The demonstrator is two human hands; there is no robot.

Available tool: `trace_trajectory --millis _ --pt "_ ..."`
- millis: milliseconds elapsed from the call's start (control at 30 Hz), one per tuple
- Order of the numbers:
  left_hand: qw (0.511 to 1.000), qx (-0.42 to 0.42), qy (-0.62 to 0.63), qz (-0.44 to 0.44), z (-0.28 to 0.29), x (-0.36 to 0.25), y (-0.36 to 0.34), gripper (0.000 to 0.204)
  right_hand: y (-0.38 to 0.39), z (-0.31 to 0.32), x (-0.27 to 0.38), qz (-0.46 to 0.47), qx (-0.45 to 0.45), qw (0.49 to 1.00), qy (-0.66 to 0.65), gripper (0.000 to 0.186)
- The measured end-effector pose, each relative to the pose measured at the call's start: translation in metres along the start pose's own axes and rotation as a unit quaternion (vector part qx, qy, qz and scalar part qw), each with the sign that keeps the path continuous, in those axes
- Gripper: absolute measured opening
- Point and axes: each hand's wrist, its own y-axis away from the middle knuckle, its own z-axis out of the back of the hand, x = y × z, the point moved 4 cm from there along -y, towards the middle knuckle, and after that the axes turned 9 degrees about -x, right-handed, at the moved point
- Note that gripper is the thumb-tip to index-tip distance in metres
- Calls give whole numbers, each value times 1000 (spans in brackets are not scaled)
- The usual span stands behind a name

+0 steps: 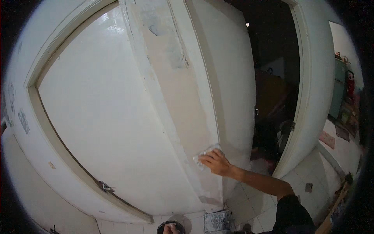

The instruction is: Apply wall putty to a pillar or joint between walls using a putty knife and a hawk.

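My right hand (pixel 216 163) is closed around a flat, whitish, smeared pad (pixel 214 148), pressed to the lower part of a narrow wall strip (pixel 182 105) between two doors. Its exact kind does not show. A smooth beige patch runs down that strip, with rough grey spots near the top. At the bottom edge my left hand (pixel 170 229), partly cut off, is at a round black container (pixel 180 225). Its fingers are curled together around something pale that I cannot make out.
Left of the strip is a closed white door (pixel 105 117) with a metal handle (pixel 105 186). To the right, another white door (pixel 230 78) stands ajar beside a dark room. A smeared rectangular tray-like item (pixel 217 221) lies on the tiled floor (pixel 253 204), below the strip.
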Motion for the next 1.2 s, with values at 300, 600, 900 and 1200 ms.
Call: trace_trajectory --millis 300,600,900,1200 --pt "993 47 61 94 -28 42 -1 18 47 21 46 -533 -165 467 -686 30" --pt "976 145 157 42 -128 -73 30 26 62 37 111 -549 -249 159 -782 35" --pt "990 106 87 28 -144 -60 29 36 98 35 131 -646 -183 164 -722 47" --pt "847 -89 332 406 -163 40 20 29 254 -37 146 -712 201 397 -543 36"
